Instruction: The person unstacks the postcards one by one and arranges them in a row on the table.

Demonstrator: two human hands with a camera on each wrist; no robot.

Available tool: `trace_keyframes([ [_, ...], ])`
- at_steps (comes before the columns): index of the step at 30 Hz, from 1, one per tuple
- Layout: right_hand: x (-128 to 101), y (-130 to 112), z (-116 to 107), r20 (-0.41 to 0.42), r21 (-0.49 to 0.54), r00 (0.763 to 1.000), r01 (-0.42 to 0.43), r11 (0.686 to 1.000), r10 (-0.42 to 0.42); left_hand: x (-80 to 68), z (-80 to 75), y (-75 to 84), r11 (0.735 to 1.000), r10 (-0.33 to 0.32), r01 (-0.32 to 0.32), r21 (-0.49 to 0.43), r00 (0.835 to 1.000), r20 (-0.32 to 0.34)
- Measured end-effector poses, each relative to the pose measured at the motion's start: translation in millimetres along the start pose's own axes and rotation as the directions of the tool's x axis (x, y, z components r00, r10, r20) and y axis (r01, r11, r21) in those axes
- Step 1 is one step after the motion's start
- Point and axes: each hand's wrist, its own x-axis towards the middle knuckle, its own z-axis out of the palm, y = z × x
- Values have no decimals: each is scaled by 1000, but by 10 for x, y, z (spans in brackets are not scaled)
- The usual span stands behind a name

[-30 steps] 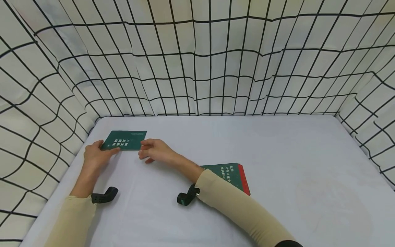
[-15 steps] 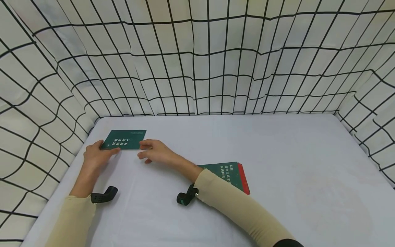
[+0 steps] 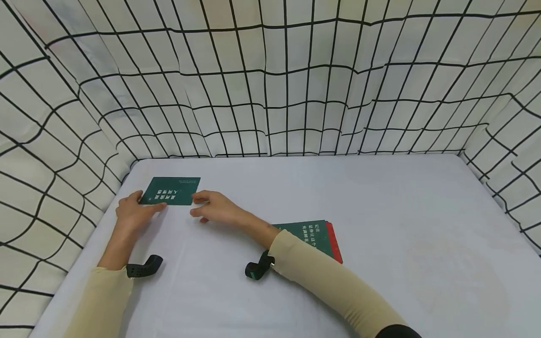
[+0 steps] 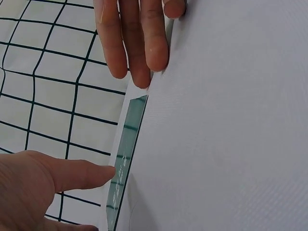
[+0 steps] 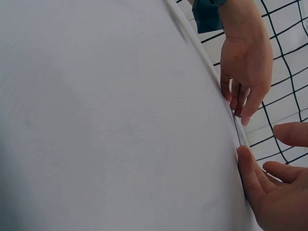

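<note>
A dark green card (image 3: 170, 191) with white printed characters lies flat at the far left of the white table. My left hand (image 3: 134, 213) rests at its near left corner, the thumb along the near edge and the fingers at the left side. At the card's near right corner is my right hand (image 3: 215, 206), fingertips at the edge and thumb held apart. In the left wrist view the card (image 4: 126, 154) appears as a thin slanted strip beside my left hand (image 4: 53, 178). Under my right forearm lies a stack of green cards (image 3: 314, 234), partly hidden by the sleeve.
A red card (image 3: 334, 241) shows at the right edge of the stack. White cloth walls with a black grid (image 3: 276, 84) enclose the back and sides of the white table (image 3: 401, 202). A black camera (image 3: 145, 266) sits on the left wrist, another (image 3: 258, 266) on the right.
</note>
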Motion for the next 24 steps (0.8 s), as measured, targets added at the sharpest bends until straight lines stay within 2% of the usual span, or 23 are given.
trace_keyframes([
  [3, -10, 6, -35, 0, -13, 1000, 2, 1000, -2, -2, 0, 6, 1000, -6, 6, -23, 1000, -2],
  [6, -26, 7, -74, 4, -33, 1000, 2, 999, -2, -13, 11, 7, 999, 3, -4, -31, 999, -34],
  [11, -110, 11, -167, 20, -61, 1000, -5, 998, 6, -43, 72, 17, 996, 74, -79, -28, 988, -137],
  [14, -179, 28, -245, 28, -74, 1000, -3, 997, 5, -79, 111, 56, 989, 123, -134, -60, 979, -166],
  [19, -284, 66, -376, 52, -84, 999, -2, 996, 7, -161, 181, 158, 969, 208, -224, -102, 967, -150],
  [24, -385, 78, -499, 63, -138, 998, -5, 990, 14, -250, 281, 286, 944, 313, -321, -80, 944, -100],
])
